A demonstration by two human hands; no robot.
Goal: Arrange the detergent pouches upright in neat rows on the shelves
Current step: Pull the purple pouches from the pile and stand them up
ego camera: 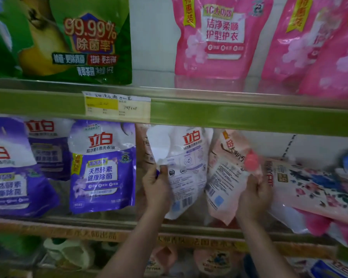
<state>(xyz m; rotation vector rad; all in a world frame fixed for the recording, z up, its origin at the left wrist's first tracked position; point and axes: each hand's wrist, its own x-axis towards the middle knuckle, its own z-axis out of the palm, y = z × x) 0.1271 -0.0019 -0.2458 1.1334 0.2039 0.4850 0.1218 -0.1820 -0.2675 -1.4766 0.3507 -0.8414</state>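
1. Here, on my feed, both forearms reach up from the bottom edge to the middle shelf (100,222), wrists bent slightly back.
2. My left hand (156,190) is curled closed on the lower left edge of a white pouch (186,169), thumb on top and fingers wrapped behind; the pouch faces back-side out, tilted, its bottom corner lifted above the shelf.
3. My right hand (254,196) grips the right side of a peach pouch (224,177) just under its pink cap (252,160), fingers closed around it. That pouch leans left, touching the white one.
4. Left of my hands, a purple pouch (102,167) stands upright, with more purple ones beside it.
5. To the right, a floral pouch (313,189) lies slanted over pink ones.
6. Above, a green pouch (84,39) and pink pouches (219,37) stand on the upper shelf (239,115).
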